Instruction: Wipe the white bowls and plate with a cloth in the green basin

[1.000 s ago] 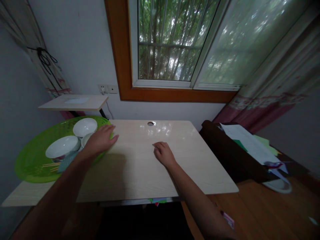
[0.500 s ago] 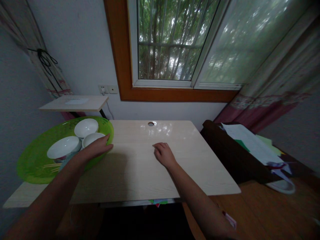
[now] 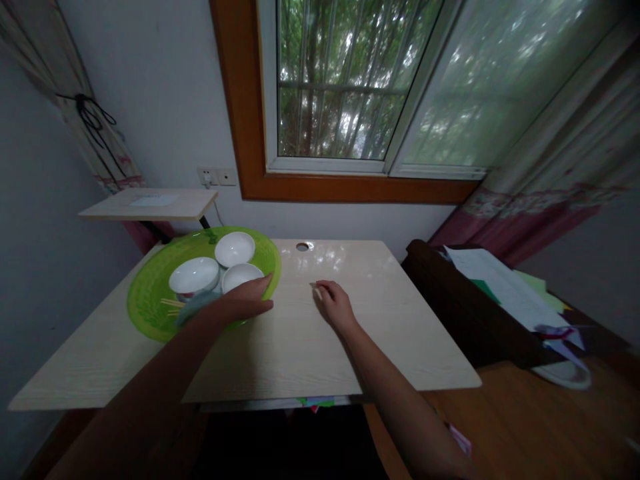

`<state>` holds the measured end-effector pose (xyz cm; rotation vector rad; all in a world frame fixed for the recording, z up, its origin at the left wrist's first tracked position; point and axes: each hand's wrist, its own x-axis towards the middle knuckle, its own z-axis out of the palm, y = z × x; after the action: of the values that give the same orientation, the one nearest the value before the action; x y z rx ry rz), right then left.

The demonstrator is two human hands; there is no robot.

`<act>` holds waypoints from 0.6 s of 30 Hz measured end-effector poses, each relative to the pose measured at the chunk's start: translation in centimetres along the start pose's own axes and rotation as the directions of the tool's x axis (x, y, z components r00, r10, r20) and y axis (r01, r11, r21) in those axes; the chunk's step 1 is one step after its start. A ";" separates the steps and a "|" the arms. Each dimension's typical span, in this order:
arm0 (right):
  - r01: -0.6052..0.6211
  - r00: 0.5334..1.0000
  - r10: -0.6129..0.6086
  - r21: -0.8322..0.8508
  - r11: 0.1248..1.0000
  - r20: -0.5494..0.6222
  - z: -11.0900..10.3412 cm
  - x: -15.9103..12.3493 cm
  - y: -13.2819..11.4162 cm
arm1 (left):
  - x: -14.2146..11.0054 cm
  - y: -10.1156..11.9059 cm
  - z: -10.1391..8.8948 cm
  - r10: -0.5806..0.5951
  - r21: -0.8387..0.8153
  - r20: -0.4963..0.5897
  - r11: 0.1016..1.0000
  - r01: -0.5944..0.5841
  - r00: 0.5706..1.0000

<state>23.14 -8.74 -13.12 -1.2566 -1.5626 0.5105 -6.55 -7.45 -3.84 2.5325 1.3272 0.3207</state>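
Observation:
A round green tray (image 3: 150, 280) with a woven-looking surface stands on the left half of the table. Three white bowls are grouped on it: a back bowl (image 3: 235, 249), a left bowl (image 3: 194, 275) and a right bowl (image 3: 242, 274). Chopsticks (image 3: 173, 303) and a pale blue cloth-like item (image 3: 196, 307) lie at the front, partly behind my forearm. My left hand (image 3: 253, 298) reaches over and grips the tray's right rim. To the right, my right hand (image 3: 336, 301) rests by the table surface, fingers curled together; a small pale tip shows there, too small to name.
The light wooden table (image 3: 400, 353) has a round cable hole (image 3: 303, 247) near its back edge. A small raised shelf (image 3: 150, 203) stands behind the tray. At right, papers (image 3: 500, 287) lie on a dark brown piece of furniture (image 3: 450, 313). A window (image 3: 345, 80) is ahead.
The tray with its bowls has moved right across the table with my left hand at its rim. My right hand has shifted slightly to the right.

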 end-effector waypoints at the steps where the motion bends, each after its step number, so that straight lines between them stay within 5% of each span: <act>1: -0.050 0.998 0.052 0.073 0.996 -0.030 -0.1 0.0 0.1 | 0.4 1.2 0.2 0.001 -0.003 0.062 1.000 -0.001 0.998; 5: -0.197 0.966 0.245 0.382 0.903 -0.079 -0.6 0.1 0.3 | 2.2 5.3 0.9 0.102 -0.017 0.133 0.995 -0.101 0.986; 11: -0.211 0.922 0.365 0.620 0.755 -0.131 -1.2 0.4 0.9 | 3.8 9.0 1.1 0.293 -0.122 0.187 0.954 -0.274 0.938; 14: -0.203 0.928 0.355 0.641 0.740 -0.116 -1.2 0.5 0.9 | 4.1 9.4 0.2 0.323 -0.171 0.155 0.939 -0.297 0.933; 18: -0.190 0.941 0.318 0.600 0.777 -0.114 -1.0 0.5 0.7 | 3.8 7.5 -2.4 0.212 -0.146 0.036 0.968 -0.205 0.977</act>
<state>24.38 -8.30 -13.13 -0.9968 -0.9424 0.9243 0.59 -8.12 1.21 2.5445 0.9841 0.3750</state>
